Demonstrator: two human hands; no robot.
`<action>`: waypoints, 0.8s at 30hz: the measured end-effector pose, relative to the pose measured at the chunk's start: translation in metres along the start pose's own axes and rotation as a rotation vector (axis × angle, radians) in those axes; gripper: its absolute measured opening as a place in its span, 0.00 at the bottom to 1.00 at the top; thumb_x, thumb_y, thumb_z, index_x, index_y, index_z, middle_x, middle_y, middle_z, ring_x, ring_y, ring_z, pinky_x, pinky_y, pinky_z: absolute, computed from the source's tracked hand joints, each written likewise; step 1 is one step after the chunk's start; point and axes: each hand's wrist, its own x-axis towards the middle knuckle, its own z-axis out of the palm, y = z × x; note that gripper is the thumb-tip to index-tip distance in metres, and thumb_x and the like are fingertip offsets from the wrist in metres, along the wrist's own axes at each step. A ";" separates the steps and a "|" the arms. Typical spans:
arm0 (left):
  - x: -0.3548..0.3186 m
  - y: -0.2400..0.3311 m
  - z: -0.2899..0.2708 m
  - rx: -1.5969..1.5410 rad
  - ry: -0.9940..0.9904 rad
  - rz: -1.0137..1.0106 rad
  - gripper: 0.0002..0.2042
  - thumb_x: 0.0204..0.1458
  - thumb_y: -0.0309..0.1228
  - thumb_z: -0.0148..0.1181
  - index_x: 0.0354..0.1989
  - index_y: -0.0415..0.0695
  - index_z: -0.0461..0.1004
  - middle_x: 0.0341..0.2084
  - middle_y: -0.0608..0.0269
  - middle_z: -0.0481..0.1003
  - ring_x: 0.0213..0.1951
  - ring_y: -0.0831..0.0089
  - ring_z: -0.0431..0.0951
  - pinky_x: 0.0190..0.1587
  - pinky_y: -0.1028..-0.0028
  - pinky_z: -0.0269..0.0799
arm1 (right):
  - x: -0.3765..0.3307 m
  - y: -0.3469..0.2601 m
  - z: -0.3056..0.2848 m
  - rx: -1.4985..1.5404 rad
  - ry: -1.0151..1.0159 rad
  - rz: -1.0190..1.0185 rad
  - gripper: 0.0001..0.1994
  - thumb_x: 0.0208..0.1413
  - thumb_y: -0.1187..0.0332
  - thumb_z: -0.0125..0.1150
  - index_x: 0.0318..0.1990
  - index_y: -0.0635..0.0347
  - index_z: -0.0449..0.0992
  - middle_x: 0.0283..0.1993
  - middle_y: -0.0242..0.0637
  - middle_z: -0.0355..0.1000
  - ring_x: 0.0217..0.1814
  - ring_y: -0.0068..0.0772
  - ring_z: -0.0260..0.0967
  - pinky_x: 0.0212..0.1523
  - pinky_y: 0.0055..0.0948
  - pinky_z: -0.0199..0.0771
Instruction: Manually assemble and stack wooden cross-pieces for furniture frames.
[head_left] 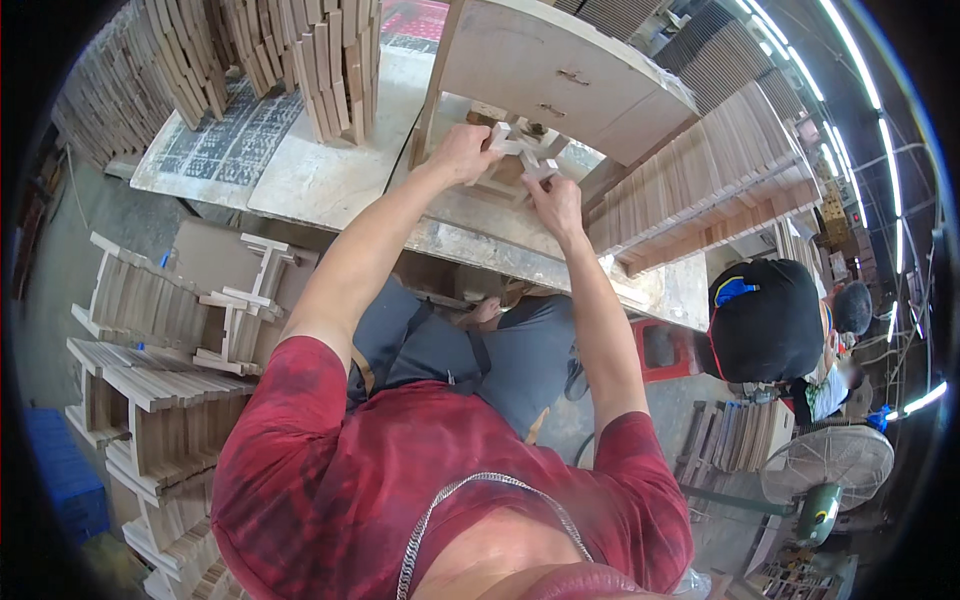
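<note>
Stacked wooden slats (720, 180) crowd a dusty workbench (330, 180) at the far side. Both the left hand (462, 152) and the right hand (556, 203) grip a pale wooden frame piece (520, 150) above the bench's middle. Its lower part is hidden behind the fingers.

The person wears a short-sleeved red shirt (400, 470) mottled with darker patches, its sleeves ending above the elbows and leaving both forearms bare. A thin silver chain (480, 505) hangs across the shirt's chest just below the neckline. Beyond the shirt's hem show dark grey trousers (500, 350).
</note>
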 end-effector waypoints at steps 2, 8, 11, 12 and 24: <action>0.000 -0.006 -0.005 0.063 -0.046 0.135 0.16 0.51 0.40 0.67 0.36 0.36 0.79 0.27 0.45 0.79 0.31 0.51 0.81 0.36 0.58 0.73 | 0.004 0.006 -0.006 0.123 -0.149 -0.007 0.21 0.58 0.57 0.67 0.36 0.75 0.78 0.26 0.50 0.79 0.31 0.35 0.81 0.33 0.34 0.79; -0.051 -0.006 -0.070 -0.377 -0.208 -0.322 0.16 0.55 0.41 0.66 0.35 0.36 0.79 0.22 0.57 0.78 0.25 0.72 0.80 0.27 0.67 0.76 | -0.025 -0.033 -0.062 0.698 -0.490 0.027 0.24 0.57 0.79 0.60 0.63 0.71 0.68 0.51 0.48 0.76 0.45 0.36 0.76 0.42 0.30 0.80; -0.085 -0.012 -0.105 -0.806 -0.108 -0.639 0.17 0.57 0.42 0.63 0.35 0.37 0.78 0.21 0.62 0.77 0.21 0.74 0.79 0.21 0.74 0.78 | -0.042 -0.057 -0.061 -0.170 -0.157 -0.698 0.29 0.48 0.81 0.65 0.62 0.60 0.72 0.53 0.43 0.76 0.50 0.47 0.74 0.48 0.37 0.80; -0.095 -0.019 -0.116 -0.907 -0.166 -0.719 0.16 0.57 0.42 0.63 0.34 0.38 0.77 0.21 0.62 0.77 0.20 0.73 0.80 0.21 0.74 0.77 | -0.041 -0.066 -0.046 -0.141 -0.182 -0.717 0.29 0.48 0.81 0.65 0.62 0.60 0.72 0.53 0.43 0.76 0.50 0.47 0.74 0.48 0.37 0.80; -0.243 -0.074 -0.197 -0.678 0.785 -0.797 0.21 0.65 0.45 0.55 0.39 0.35 0.77 0.23 0.60 0.75 0.26 0.68 0.80 0.30 0.71 0.76 | 0.006 -0.115 0.192 0.498 -0.355 -0.390 0.14 0.56 0.66 0.67 0.46 0.65 0.80 0.40 0.52 0.77 0.36 0.46 0.77 0.40 0.38 0.76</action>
